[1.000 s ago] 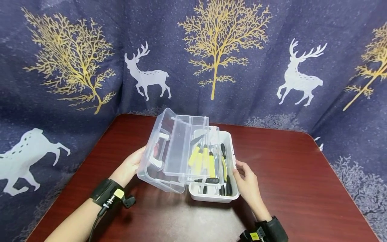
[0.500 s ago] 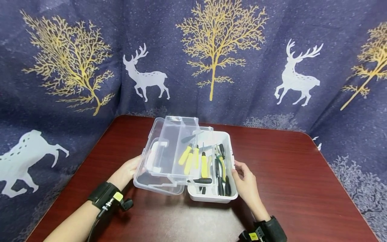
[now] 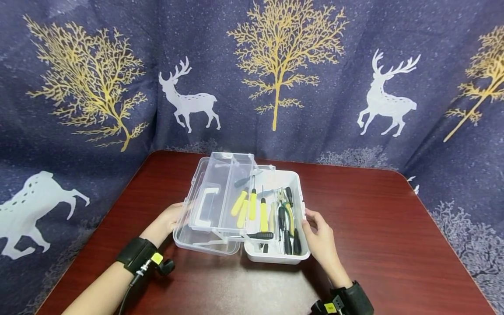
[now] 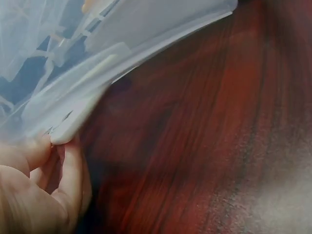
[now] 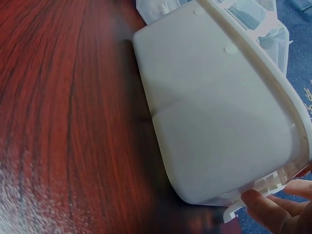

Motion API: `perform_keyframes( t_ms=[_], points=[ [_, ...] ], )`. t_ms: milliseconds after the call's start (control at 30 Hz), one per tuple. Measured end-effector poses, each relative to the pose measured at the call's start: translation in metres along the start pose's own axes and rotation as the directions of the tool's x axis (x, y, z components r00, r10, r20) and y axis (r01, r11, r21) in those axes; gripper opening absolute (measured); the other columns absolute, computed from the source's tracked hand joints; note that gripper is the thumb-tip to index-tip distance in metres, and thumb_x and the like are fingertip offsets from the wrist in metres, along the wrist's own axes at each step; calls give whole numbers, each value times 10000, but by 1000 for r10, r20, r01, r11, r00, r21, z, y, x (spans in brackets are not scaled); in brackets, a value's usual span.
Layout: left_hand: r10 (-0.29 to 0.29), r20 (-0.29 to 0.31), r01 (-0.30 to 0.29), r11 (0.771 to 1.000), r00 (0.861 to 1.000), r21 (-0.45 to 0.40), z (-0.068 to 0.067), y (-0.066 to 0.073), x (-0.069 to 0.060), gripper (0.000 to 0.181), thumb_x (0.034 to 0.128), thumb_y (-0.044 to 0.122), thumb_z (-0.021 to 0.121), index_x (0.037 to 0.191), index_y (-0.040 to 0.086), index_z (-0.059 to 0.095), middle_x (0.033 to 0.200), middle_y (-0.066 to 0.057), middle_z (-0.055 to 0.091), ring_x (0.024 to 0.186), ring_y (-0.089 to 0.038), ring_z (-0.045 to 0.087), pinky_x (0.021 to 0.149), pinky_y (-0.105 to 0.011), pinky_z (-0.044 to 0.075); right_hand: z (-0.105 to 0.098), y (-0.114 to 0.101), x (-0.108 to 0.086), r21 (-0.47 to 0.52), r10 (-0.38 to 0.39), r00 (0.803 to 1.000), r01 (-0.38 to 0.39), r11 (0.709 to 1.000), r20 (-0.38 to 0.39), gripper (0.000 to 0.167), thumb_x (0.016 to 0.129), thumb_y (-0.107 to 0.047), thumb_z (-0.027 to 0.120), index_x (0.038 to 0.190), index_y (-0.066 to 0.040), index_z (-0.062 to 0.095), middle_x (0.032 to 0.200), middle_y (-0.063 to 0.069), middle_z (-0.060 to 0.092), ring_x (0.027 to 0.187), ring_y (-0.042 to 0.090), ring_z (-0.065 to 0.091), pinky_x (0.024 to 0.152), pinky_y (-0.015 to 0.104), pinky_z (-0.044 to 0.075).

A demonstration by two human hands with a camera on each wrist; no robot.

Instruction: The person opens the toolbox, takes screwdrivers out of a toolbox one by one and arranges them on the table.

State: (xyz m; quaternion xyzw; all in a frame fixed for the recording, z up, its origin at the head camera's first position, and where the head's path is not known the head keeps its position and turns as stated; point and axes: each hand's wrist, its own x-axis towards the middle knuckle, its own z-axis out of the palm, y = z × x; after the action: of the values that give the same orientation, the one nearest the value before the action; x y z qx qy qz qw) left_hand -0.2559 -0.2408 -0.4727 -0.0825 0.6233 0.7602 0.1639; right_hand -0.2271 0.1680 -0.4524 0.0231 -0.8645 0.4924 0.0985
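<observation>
On the table (image 3: 366, 218) stands a white toolbox (image 3: 277, 259), its clear lid (image 3: 205, 204) open

Dark-blue deer-and-tree cloth (image 3: 236, 87) behind glossy reddish-brown table (image 3: 366, 232).

Lid (image 3: 184, 234) lowered (tray (image 3: 223, 192) shifted left).

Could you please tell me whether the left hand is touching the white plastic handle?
Touching: the left wrist view shows the left hand pinching the end of the white plastic handle.
</observation>
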Motion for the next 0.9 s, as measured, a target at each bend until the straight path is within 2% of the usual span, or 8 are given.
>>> perform_keyframes(
  t_ms=[167,233,300,367,467,567,700,900],
  points=[
    [9,-83,-12,999,996,-36,16,10,-13,505,982,146,526,1409,-71,365,768,178,656,746,53,618,700,-103,538,0,1,0,-9,11,1000,-11,1000,2,323,942,-68,544,1259,-22,578,1180,206,662,1082,304,644,954,424,530],
    [20,-93,-25,998,995,-52,18,11,-15,656,985,136,518,1460,-151,170,776,198,652,764,70,612,717,-90,532,0,1,0,-12,17,1000,-17,1000,0,325,941,-72,546,1262,-27,577,1183,203,660,1083,300,645,956,425,529],
    [33,-95,-40,997,995,-67,19,10,-15,694,977,137,532,1461,-159,132,798,197,656,786,76,611,744,-92,531,0,2,0,-17,11,1000,-11,1000,-3,328,938,-64,545,1262,-25,576,1181,204,662,1080,302,648,952,423,531],
    [38,-104,-44,998,994,-54,18,8,-15,684,984,156,522,1472,-137,143,876,184,652,817,91,596,765,-91,523,1,2,0,-19,4,1000,-5,1000,-5,330,935,-58,544,1262,-22,576,1178,204,664,1081,303,648,949,419,533],
    [28,-126,-26,999,992,20,13,7,-15,668,1012,319,453,1495,-62,193,1215,-51,666,875,120,571,784,-98,512,1,3,0,-16,3,1000,-3,1000,-4,334,931,-53,546,1263,-23,577,1175,200,667,1081,299,649,949,409,535],
    [-5,-162,24,993,987,114,8,10,-15,757,981,567,347,1503,24,271,1498,-193,396,969,76,578,793,-105,506,2,3,0,-18,6,1000,-6,1000,0,335,934,-55,542,1266,-25,575,1171,199,669,1081,295,648,952,408,534],
    [-2,-157,38,973,988,228,6,18,-19,854,934,678,323,1480,21,329,1494,-256,364,1061,-71,619,826,-160,543,1,3,0,-33,-2,1000,2,999,-3,336,934,-53,537,1267,-19,574,1162,205,670,1077,300,648,949,421,533],
    [67,-98,-28,933,993,359,5,28,-24,700,971,447,506,1439,-55,364,1411,-298,457,1001,-52,654,873,-230,564,1,3,0,-27,0,1000,0,1000,-2,341,937,-56,539,1274,-19,570,1174,212,664,1087,311,645,957,426,527]
  ],
)
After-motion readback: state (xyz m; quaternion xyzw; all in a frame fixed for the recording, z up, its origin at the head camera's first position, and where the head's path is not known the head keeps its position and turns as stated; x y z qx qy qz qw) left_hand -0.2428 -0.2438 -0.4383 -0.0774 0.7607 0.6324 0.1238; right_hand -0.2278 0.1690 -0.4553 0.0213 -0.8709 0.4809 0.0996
